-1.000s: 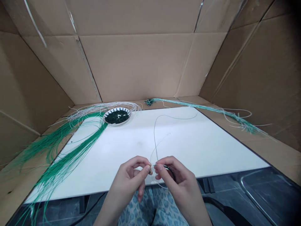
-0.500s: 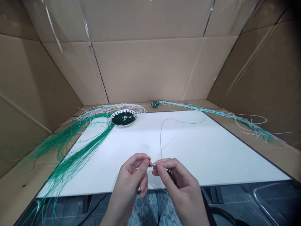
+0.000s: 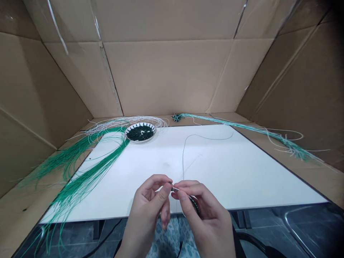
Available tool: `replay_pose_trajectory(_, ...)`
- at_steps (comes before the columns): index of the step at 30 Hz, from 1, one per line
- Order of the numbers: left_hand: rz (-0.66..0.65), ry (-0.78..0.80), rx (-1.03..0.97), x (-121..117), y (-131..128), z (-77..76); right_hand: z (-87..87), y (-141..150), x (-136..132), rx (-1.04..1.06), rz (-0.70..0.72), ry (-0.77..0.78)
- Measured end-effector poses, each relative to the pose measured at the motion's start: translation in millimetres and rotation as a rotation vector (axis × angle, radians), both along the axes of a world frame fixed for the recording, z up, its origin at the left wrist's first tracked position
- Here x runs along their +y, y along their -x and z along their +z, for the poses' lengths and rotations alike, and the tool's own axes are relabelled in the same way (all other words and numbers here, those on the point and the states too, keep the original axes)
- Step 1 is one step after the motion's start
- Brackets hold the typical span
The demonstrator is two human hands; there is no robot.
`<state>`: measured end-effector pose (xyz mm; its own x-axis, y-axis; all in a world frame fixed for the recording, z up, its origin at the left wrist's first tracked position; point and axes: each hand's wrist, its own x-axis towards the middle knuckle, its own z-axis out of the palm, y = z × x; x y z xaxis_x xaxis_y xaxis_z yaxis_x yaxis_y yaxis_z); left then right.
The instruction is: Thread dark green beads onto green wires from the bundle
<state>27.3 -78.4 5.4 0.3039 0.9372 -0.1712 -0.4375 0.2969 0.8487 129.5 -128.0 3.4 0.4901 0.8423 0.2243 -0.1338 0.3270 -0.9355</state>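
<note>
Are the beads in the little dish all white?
No, the beads in the dish are mostly dark green.

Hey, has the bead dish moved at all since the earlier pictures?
No. The dish of dark green beads sits at the same spot on the back edge of the white board; only the head camera's view has shifted.

Body inventory: left hand (image 3: 148,202) and right hand (image 3: 204,213), both bare, with slim fingers and short nails; below them, loose trousers (image 3: 167,236) in pale blue, printed with darker blue leopard-style rosettes.
</note>
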Motion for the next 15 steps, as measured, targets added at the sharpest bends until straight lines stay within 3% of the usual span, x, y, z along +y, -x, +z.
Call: replay_pose_trajectory(15, 0.074, -0.082, 0.184, -7.0, -0.9, 8.8, 12.4, -9.4, -5.6, -0.107, 0.001, 0.019)
